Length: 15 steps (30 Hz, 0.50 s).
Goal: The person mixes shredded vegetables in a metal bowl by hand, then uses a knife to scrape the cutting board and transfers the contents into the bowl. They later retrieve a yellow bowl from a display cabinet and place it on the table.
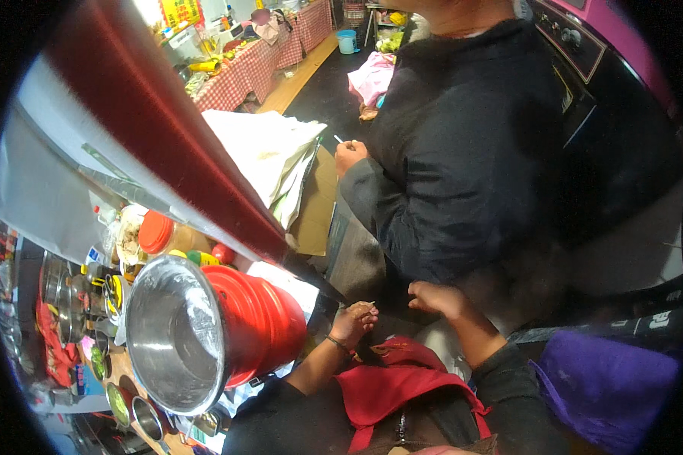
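Observation:
My left hand (354, 325), a dark band on its wrist, is raised in front of my red apron (387, 387). Its fingers are half curled and apart, with a small pale smear on them and nothing plainly held. My right hand (437, 298) is held out opposite it, fingers bent and apart, with no object visible in it. Beside my left forearm, a large steel bowl (168, 341) with white floury residue on its inner wall sits tilted in view against a red plastic bucket (267, 324).
A person in a dark jacket (461, 153) stands close ahead, a thin white stick in their hand (351, 156). A dark red post (176, 131) crosses the left side. Jars with a red lid (155, 232) and small bowls (148, 418) crowd the table. Purple cloth (609, 387) lies right.

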Motion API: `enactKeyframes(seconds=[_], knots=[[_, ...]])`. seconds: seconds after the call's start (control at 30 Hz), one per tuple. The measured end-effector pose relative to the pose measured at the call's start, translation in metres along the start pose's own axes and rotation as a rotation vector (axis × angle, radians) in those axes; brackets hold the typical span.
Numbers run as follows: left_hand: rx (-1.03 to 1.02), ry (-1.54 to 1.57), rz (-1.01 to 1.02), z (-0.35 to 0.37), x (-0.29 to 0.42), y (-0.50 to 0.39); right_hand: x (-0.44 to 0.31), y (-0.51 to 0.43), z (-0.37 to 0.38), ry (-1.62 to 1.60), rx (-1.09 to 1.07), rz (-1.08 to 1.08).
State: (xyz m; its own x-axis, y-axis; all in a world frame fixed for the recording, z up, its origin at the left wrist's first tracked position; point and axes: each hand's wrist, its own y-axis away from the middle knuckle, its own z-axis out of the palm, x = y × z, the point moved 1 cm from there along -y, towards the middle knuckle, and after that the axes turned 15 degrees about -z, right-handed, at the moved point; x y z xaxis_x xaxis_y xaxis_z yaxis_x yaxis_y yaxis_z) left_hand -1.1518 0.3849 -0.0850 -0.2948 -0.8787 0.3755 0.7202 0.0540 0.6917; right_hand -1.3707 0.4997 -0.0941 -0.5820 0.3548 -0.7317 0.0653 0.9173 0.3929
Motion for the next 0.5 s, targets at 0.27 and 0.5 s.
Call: enactKeyframes(seconds=[0.27,0.5], knots=[[-0.159,0.02,-0.002,0.026,0.007,-0.026,-0.004,0.021,-0.058,0.302,-0.079,-0.06],[-0.098,-0.051,-0.001,0.069,0.033,-0.049,-0.001,0.07,-0.1,0.263,0.082,-0.071]])
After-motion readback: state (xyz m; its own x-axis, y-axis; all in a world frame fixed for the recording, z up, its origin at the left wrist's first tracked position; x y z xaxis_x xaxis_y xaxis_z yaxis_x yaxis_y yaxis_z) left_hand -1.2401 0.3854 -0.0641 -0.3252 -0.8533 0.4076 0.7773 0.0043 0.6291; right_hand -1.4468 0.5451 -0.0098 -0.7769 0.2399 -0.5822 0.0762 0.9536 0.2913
